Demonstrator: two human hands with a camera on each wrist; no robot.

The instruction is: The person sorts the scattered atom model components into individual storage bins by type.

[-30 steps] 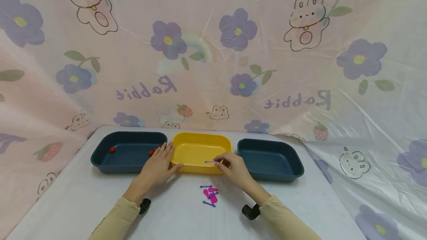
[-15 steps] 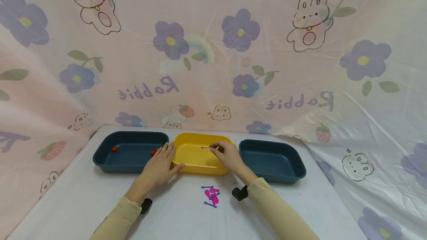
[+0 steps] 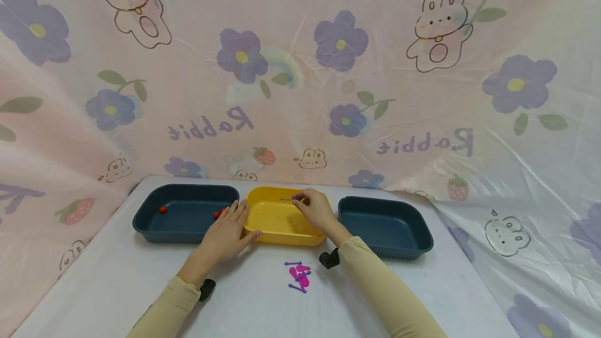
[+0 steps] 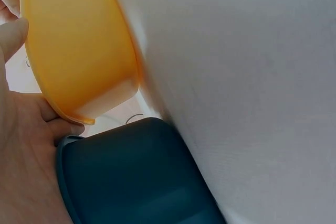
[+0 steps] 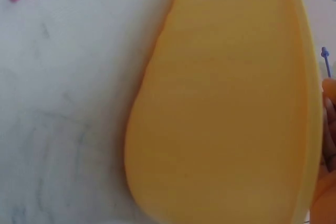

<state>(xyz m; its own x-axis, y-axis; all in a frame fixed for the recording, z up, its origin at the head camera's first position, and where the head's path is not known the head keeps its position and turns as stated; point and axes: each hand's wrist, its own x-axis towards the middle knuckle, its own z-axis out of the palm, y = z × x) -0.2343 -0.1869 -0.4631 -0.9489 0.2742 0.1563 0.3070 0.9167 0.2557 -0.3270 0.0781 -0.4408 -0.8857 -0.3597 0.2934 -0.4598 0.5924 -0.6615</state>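
My right hand (image 3: 318,214) is over the right part of a yellow tray (image 3: 267,218), pinching a thin purple stick (image 3: 285,200) between thumb and fingers. One knobbed end of that stick shows past the tray's rim in the right wrist view, where most of the hand is hidden. With fingers stretched out, my left hand (image 3: 226,232) rests across the neighbouring rims of the yellow tray and the left dark blue tray (image 3: 188,223). Its thumb touches the yellow tray's front rim. In front of the yellow tray lie several pink paddle-shaped pieces (image 3: 305,280) and purple sticks (image 3: 297,288).
Small red balls (image 3: 163,209) lie in the left dark blue tray, some partly behind the left fingers. Another dark blue tray (image 3: 385,226) stands at the right. A printed curtain (image 3: 291,119) hangs behind the white table (image 3: 253,306).
My right hand has moved away from me and slightly left, carrying the purple stick from the yellow tray's front rim to its far side. The left hand stays on the rims.
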